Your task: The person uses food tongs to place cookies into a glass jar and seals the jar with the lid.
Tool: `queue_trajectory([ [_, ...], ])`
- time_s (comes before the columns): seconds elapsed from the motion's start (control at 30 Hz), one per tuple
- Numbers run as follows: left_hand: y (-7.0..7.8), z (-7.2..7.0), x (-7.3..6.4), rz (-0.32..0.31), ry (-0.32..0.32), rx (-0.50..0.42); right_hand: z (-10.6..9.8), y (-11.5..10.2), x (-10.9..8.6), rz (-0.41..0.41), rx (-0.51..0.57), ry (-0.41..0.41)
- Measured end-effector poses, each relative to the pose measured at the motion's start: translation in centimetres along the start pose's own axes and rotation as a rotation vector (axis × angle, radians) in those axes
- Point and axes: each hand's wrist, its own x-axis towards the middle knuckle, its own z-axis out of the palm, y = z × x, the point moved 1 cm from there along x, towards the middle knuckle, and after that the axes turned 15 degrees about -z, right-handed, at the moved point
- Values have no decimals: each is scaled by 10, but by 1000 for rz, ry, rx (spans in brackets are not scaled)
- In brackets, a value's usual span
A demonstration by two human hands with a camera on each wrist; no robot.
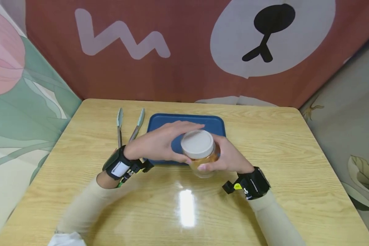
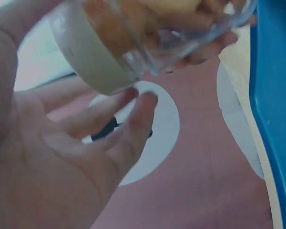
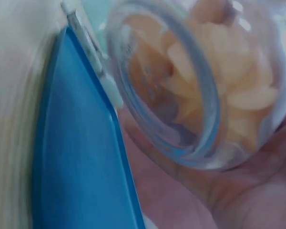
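Note:
Above the front part of a blue tray [image 1: 216, 123], my right hand [image 1: 230, 155] grips a clear jar [image 1: 203, 167] by its side. The jar tilts and has a white screw lid [image 1: 197, 143]. Pale, yellow-orange pieces [image 3: 219, 71] show through its wall in the right wrist view. My left hand [image 1: 161, 141] spreads around the lid from the left. Its thumb tip is at the lid's near edge, and its fingers reach past the far edge. In the left wrist view, the left fingers [image 2: 133, 129] extend loosely beside the lid [image 2: 93, 52].
Metal tongs [image 1: 135, 131] with pale blue tips lie on the wooden table [image 1: 279, 143], left of the tray; my left wrist covers their near end. Printed fabric [image 1: 190, 75] hangs behind the table, and more stands along both sides.

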Motion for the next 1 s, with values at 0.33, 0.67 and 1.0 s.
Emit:
queue_trajectory([
  [0.33, -18, 0, -17, -245, 14, 10, -37, 5, -15, 141, -195, 278],
  [0.67, -23, -16, -26, -336, -44, 143, -95, 60, -66, 268, -384, 597],
  [1.0, -29, -15, -34, -444, -119, 202, -100, 97, -87, 405, -434, 766],
])
